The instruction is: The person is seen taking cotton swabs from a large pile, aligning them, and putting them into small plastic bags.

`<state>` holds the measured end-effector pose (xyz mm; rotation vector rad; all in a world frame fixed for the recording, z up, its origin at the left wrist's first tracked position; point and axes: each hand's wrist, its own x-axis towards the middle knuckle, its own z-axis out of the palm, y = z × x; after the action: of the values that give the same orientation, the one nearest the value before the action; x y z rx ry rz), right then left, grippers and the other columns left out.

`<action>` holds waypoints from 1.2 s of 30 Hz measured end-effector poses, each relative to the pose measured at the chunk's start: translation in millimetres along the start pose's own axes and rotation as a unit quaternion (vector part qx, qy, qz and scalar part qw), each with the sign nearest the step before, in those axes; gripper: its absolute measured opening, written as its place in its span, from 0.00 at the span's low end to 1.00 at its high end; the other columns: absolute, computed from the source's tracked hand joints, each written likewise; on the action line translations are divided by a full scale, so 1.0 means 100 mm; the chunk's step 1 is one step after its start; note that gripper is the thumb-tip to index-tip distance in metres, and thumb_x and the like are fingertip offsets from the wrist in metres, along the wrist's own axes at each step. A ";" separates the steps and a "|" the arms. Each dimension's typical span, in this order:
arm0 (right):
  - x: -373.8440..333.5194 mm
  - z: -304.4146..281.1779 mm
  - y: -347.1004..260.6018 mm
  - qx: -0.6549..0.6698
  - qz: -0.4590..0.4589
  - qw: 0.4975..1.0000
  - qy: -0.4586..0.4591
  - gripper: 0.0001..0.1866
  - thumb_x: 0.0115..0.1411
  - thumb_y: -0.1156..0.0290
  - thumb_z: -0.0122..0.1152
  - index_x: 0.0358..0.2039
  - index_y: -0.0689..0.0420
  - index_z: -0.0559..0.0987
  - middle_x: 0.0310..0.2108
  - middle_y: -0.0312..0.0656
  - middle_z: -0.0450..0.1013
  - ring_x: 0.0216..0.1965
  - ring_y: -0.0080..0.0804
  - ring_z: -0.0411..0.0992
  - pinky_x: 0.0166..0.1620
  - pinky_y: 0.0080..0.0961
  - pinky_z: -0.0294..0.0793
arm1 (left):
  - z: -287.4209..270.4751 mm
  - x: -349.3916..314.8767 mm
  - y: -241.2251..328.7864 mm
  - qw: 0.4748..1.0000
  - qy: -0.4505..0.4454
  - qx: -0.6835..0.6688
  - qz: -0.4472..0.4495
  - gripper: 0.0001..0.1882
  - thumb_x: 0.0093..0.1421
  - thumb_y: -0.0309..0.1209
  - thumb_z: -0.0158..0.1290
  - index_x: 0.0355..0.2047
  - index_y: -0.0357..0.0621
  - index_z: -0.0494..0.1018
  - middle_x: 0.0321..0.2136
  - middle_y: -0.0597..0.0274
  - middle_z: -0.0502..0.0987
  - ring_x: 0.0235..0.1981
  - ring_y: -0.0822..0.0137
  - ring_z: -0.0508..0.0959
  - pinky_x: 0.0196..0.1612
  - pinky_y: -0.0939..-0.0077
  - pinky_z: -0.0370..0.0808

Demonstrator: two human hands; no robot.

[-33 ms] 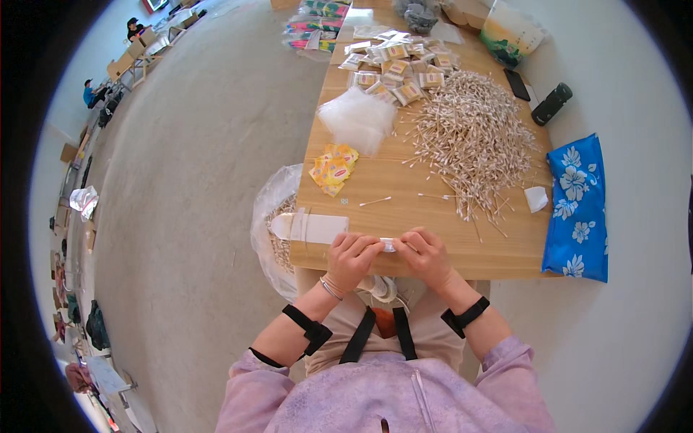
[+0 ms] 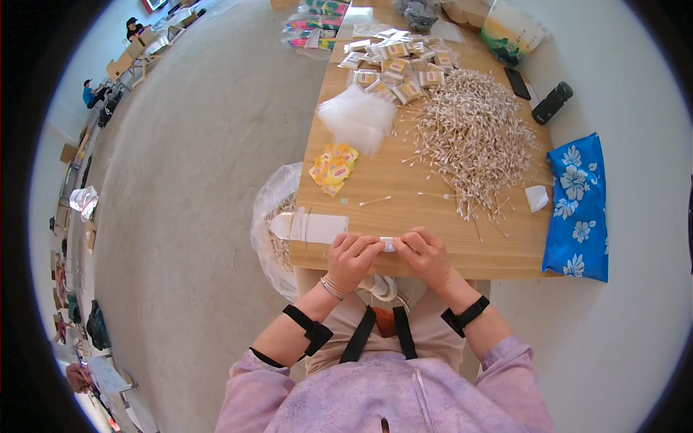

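At the near edge of the wooden table, my left hand and my right hand pinch a small white plastic packet from its two sides. Only its middle shows; the fingers cover its ends. Just left of my left hand lies a white card strip reaching past the table's left edge. Loose cotton swabs lie beyond my hands, and a big heap of cotton swabs spreads farther off. Yellow printed cards and a stack of clear plastic bags are at the left side.
Filled swab packets pile up at the far end. A blue flowered pouch, a black bottle, a phone and a crumpled white tissue line the right side. A plastic sack of swabs stands left of the table.
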<state>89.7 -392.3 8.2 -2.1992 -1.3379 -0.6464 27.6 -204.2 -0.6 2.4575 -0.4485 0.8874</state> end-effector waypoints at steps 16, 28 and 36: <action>-0.02 0.06 0.02 0.255 0.224 0.941 -0.012 0.13 0.47 0.76 0.66 0.36 0.57 0.79 0.34 0.42 0.73 0.38 0.42 0.71 0.39 0.31 0.73 | 0.07 0.02 -0.04 0.923 -0.076 -0.281 -0.251 0.11 0.51 0.24 0.61 0.37 0.41 0.78 0.34 0.57 0.77 0.34 0.65 0.77 0.40 0.75 0.74; -0.04 0.07 -0.01 0.112 0.074 0.991 -0.001 0.15 0.45 0.79 0.61 0.36 0.54 0.79 0.31 0.37 0.73 0.33 0.35 0.72 0.36 0.28 0.74 | 0.10 -0.05 -0.11 0.876 -0.093 -0.354 -0.314 0.04 0.52 0.23 0.59 0.29 0.37 0.77 0.29 0.60 0.78 0.30 0.71 0.76 0.34 0.79 0.73; -0.07 0.11 -0.09 0.299 0.254 0.919 -0.025 0.13 0.49 0.74 0.65 0.38 0.56 0.77 0.37 0.44 0.74 0.42 0.42 0.73 0.42 0.31 0.75 | 0.10 -0.12 -0.07 0.920 -0.095 -0.298 -0.235 0.16 0.50 0.23 0.61 0.41 0.39 0.74 0.35 0.58 0.78 0.39 0.63 0.78 0.42 0.72 0.75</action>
<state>80.5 -386.8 -3.7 -1.9198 -0.7757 0.0258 26.8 -202.0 -17.2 1.9493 -0.1414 0.2543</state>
